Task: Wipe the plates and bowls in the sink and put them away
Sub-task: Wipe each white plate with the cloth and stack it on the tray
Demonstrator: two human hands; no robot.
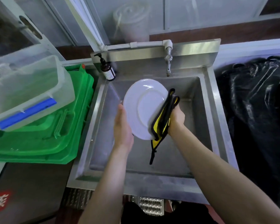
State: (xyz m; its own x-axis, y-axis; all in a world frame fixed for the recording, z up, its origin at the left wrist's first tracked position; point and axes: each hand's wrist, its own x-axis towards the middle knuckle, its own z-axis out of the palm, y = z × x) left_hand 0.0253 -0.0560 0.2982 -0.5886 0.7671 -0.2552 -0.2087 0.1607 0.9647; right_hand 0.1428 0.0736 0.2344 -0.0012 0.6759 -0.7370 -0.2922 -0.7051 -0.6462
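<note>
Your left hand [123, 126] grips the tilted plate [144, 109] by its left edge over the sink [217, 118]; your right hand [176, 117] presses the cloth [163, 120] against its right rim.

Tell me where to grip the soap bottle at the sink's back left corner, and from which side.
Grip the soap bottle round its brown body, below the black pump, probably coming from the front right, over the sink. It stands upright and tucked into the corner, so the steel walls close off its back and left. The pump head is thin and would likely give a poor hold.
</note>
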